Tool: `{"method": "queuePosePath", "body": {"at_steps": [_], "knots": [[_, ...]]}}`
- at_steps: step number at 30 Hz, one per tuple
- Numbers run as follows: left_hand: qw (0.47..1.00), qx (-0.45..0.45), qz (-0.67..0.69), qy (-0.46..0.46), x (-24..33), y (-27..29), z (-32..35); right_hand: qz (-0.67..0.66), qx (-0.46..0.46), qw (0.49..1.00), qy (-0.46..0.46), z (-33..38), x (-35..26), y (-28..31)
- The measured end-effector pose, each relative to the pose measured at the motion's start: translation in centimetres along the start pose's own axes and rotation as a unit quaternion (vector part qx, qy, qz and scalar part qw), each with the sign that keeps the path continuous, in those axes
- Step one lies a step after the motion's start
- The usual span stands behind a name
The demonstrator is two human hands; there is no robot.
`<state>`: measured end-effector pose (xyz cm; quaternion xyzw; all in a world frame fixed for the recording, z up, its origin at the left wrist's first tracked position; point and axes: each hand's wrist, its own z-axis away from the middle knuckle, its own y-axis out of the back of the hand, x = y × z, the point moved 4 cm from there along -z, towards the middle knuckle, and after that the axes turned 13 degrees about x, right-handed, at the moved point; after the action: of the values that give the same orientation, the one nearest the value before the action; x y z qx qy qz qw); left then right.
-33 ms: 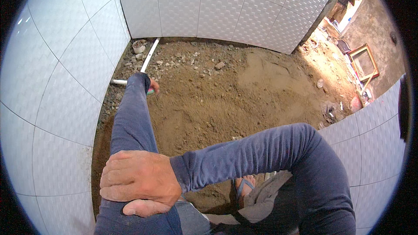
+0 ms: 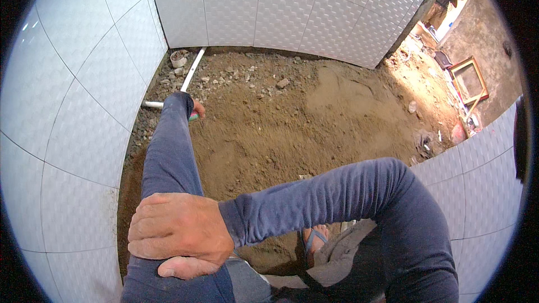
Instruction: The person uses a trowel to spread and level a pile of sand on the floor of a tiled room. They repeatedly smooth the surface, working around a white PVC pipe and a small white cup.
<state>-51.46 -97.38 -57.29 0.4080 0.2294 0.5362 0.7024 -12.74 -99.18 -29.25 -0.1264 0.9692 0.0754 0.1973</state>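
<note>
Stretched forward in a blue sleeve, my left arm reaches low over the dirt floor [image 2: 269,118]. My left hand [image 2: 200,109] is mostly hidden behind its cuff; its curled fingers are around a small thing with a green and pink edge [image 2: 193,116], whose kind I cannot make out. A white pipe [image 2: 192,72] lies just beyond that hand, and a short white pipe end [image 2: 151,104] sticks out beside it. Across the left sleeve [image 2: 168,163] lies my right hand [image 2: 179,233], fingers wrapped over the arm and thumb on the near side.
White tiled walls [image 2: 230,14] stand at the left, back and right. Stones and a round white pipe fitting [image 2: 179,59] sit in the far left corner. At the right, a sunlit opening holds a wooden frame [image 2: 469,81] and litter. My sandalled foot [image 2: 317,238] is below.
</note>
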Motion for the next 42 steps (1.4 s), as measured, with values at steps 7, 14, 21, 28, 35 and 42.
{"method": "queuePosePath", "body": {"at_steps": [7,14,21,28,35,42], "knots": [[0.993,0.088,0.058,-0.057,2.3,3.3,9.8,-0.004,-0.034,0.999,-0.003,-0.8,-0.1,-0.3],[0.995,-0.002,0.042,-0.086,4.1,3.2,8.0,0.041,-0.053,0.998,-0.003,-1.1,0.3,-1.7],[0.985,-0.030,0.010,-0.172,5.8,2.6,6.2,0.028,-0.039,0.999,-0.007,-0.6,0.4,-0.9],[0.986,-0.018,0.043,-0.159,3.6,0.3,2.8,0.083,-0.060,0.995,-0.015,-1.3,1.7,-3.3],[0.971,-0.022,0.085,-0.224,11.5,0.1,6.5,0.202,-0.191,0.961,-0.011,-2.9,1.2,-4.4],[0.958,-0.026,0.097,-0.267,18.0,0.4,5.5,0.181,-0.256,0.949,-0.039,-3.4,3.0,-3.8]]}}
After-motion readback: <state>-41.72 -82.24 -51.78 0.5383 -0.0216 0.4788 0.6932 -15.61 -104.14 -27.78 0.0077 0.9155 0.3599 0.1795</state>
